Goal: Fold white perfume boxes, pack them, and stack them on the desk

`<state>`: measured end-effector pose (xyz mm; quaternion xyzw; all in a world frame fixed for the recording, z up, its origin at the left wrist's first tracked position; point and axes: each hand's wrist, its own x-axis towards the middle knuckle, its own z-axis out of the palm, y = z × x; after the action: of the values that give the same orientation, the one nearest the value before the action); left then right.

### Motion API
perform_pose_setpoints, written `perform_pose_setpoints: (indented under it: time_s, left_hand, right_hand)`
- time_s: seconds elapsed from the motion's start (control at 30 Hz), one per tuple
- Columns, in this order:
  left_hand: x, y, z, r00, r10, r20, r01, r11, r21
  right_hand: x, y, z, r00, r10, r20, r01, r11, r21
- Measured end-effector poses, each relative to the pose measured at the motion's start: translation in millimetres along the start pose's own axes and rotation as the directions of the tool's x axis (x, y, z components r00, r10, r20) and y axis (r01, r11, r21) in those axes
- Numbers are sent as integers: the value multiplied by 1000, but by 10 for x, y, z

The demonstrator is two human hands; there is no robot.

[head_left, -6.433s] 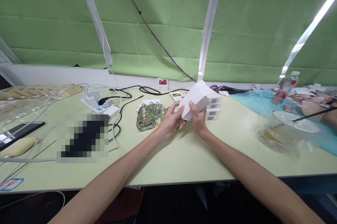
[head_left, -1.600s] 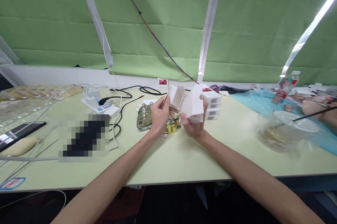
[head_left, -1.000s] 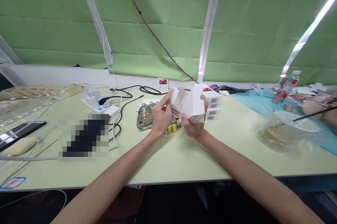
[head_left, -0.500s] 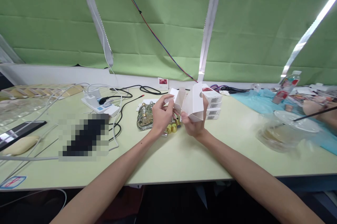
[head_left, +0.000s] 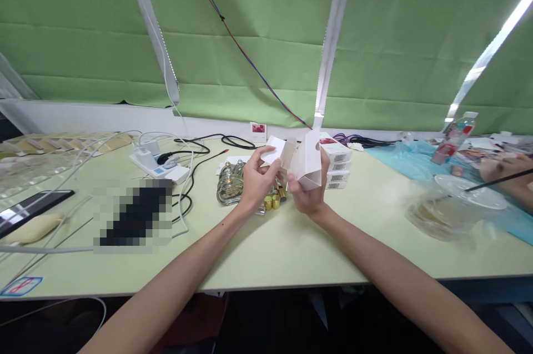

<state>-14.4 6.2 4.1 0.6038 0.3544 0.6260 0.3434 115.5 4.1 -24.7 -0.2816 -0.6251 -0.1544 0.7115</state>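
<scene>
My right hand is closed around a small white cardboard box, tilted with an open end facing left. My left hand pinches a folded white cardboard piece at that open end. Whether this piece is part of the box or separate, I cannot tell. Clear glass bottles stand clustered just left of my left hand. Below the hands lie small gold caps. Behind my right hand is a stack of white boxes with barcodes on their ends.
A power strip with plugs and cables stands on the left, near a phone. On the right are a lidded clear tub, a plastic bottle and another person's hand. A small picture card leans at the back.
The white piece in my left hand has shifted slightly, and the box in my right hand is tilted a little differently. Otherwise both hands keep nearly the same place.
</scene>
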Motion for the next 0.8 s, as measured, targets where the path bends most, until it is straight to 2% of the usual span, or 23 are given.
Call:
perform_pose_setpoints:
  time_s: [0.33, 0.8]
  left_hand:
    - [-8, -47, -16, 999, 5, 39, -7, 999, 45]
    - [8, -114, -33, 993, 119, 15, -120, 984, 132]
  right_hand:
    - [-32, 40, 8, 999, 28, 20, -29, 994, 106]
    - [-8, 1, -1, 1000, -4, 5, 4, 999, 54]
